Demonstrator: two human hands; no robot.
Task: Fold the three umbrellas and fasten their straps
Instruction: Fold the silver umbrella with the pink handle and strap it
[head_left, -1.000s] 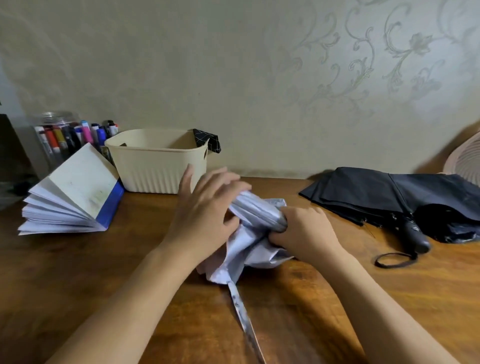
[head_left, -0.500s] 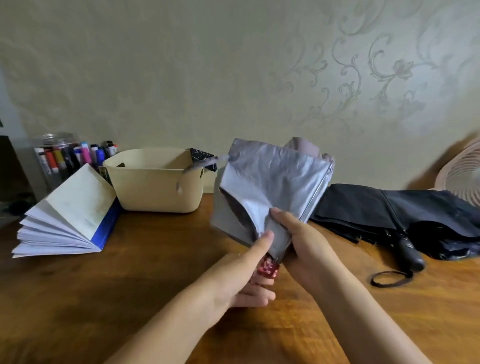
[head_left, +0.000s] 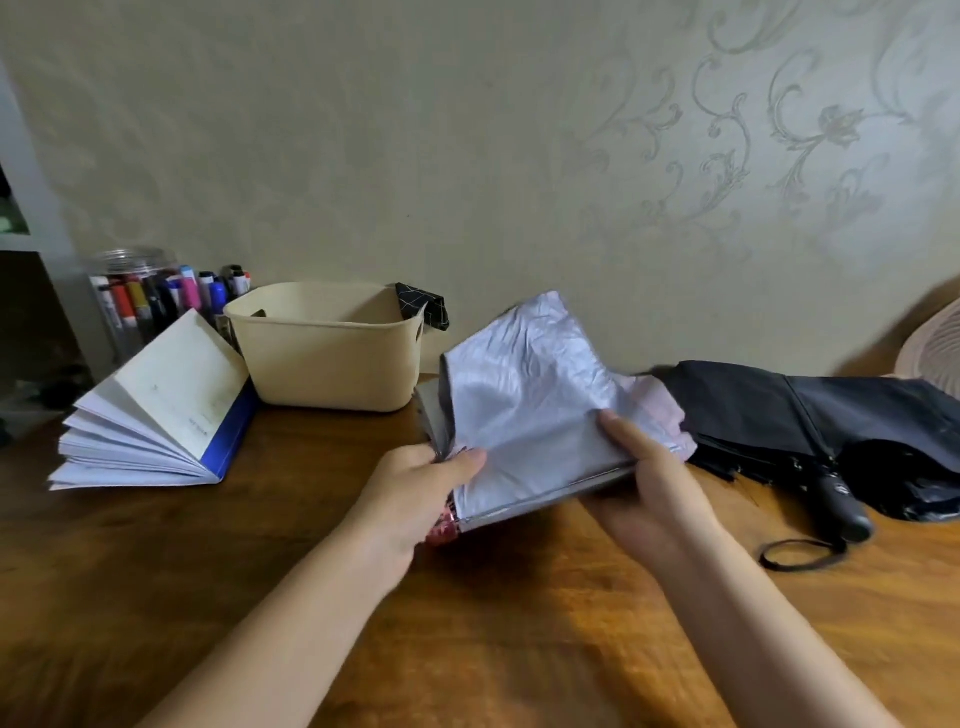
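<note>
1. Left hand (head_left: 415, 488) grips the silver umbrella (head_left: 524, 405) down at its near end, with the thumb laid across the fabric. The right hand (head_left: 644, 478) pinches the lower right edge of one flat panel, thumb on top and fingers underneath. The umbrella is held up off the desk (head_left: 519, 623), roughly between the beige basket (head_left: 322, 348) and the black umbrella (head_left: 753, 410).
2. Pretty sure this is the pleat-sorting stage of the first umbrella. One panel is spread flat and the rest is bunched behind it. I can't spot its strap anywhere, so nothing looks fastened yet.
3. Next move, imo: lay the remaining panels the same way round the shaft, roll it tight, then find the strap and wrap it. The left hand needs a firm hold on that near end or the folds will slip loose.
4. Umbrella count: two that I can actually see. The black one lies loose and unstrapped on the right of the desk, with its handle (head_left: 841, 499) and wrist loop (head_left: 800, 553) pointing toward the person. I can't find a third. A dark checked cloth (head_left: 421, 306) at the basket's back corner could be anything.
5. Other stuff: one basket, one fanned-open book (head_left: 156, 410), one jar of markers (head_left: 140, 296) (too blurry to count them), and part of one fan (head_left: 935, 348) at the right edge.
</note>
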